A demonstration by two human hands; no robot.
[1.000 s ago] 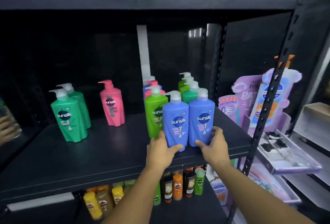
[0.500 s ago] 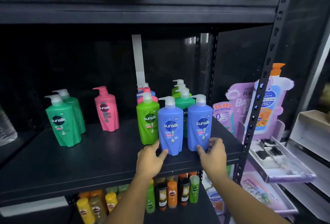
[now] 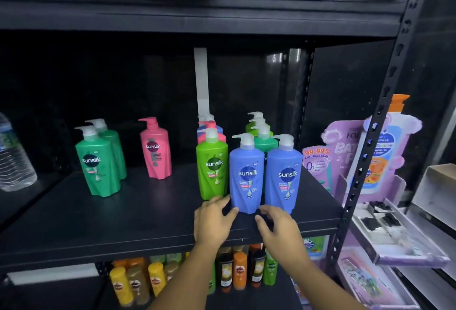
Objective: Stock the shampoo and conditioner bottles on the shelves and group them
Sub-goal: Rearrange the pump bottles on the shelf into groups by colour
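Two blue Sunsilk pump bottles stand side by side near the front edge of the black shelf (image 3: pixel 148 211), the left blue bottle (image 3: pixel 246 176) and the right blue bottle (image 3: pixel 283 176). My left hand (image 3: pixel 212 221) touches the left blue bottle's base with thumb and fingertips, loosely spread. My right hand (image 3: pixel 276 225) hovers just in front of the gap between the two, fingers loosely curled, holding nothing. A lime green bottle (image 3: pixel 212 166) stands to their left, with pink and blue ones (image 3: pixel 209 127) in a row behind it. More green bottles (image 3: pixel 264 139) line up behind the blue pair.
Two teal green bottles (image 3: pixel 97 164) and one pink bottle (image 3: pixel 156 151) stand apart on the shelf's left half. A water bottle (image 3: pixel 12 159) is at far left. Small bottles (image 3: pixel 239 270) fill the shelf below. A purple display (image 3: pixel 345 156) stands behind the right post (image 3: pixel 370 149).
Both blue bottles now stand further back on the shelf. My right hand has let go of the right blue bottle and moved left. My left hand has loosened on the left one.
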